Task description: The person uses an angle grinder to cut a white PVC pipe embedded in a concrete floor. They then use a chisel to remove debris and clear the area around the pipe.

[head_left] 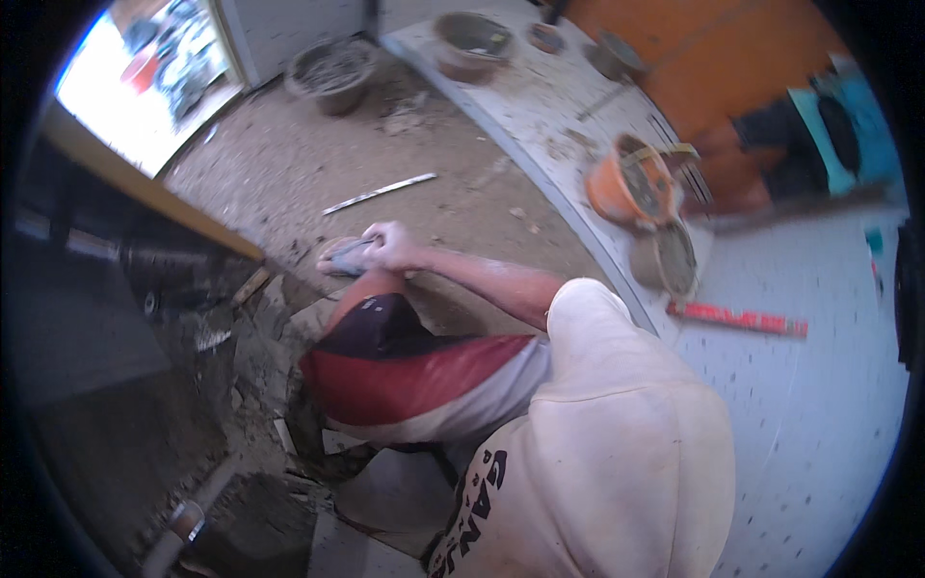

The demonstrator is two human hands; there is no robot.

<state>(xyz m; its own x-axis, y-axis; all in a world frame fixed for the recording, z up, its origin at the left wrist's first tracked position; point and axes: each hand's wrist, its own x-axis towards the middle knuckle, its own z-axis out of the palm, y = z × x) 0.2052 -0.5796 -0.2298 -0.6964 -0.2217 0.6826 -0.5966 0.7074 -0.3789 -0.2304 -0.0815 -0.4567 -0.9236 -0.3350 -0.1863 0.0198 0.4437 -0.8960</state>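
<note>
My right arm, in a cream short sleeve, reaches leftward past my bent knee. My right hand (390, 247) is closed, fingers curled, beside a greyish-blue thing (349, 256) by my foot. Whether that is a sandal or something held I cannot tell, as the fingers cover part of it. Maroon, grey and white shorts (414, 380) cover my bent leg. My left hand does not show. Nearest to the right hand on the floor lies a long, thin, pale strip (381, 194).
At right, a blurred person in blue (858, 116) reaches toward an orange bucket (609, 193) on white flooring. A grey tub (665, 260) and red spirit level (742, 318) are nearby. Mortar tubs (332, 77) stand farther back. Broken tile pieces (275, 347) and a pipe (188, 520) lie at left.
</note>
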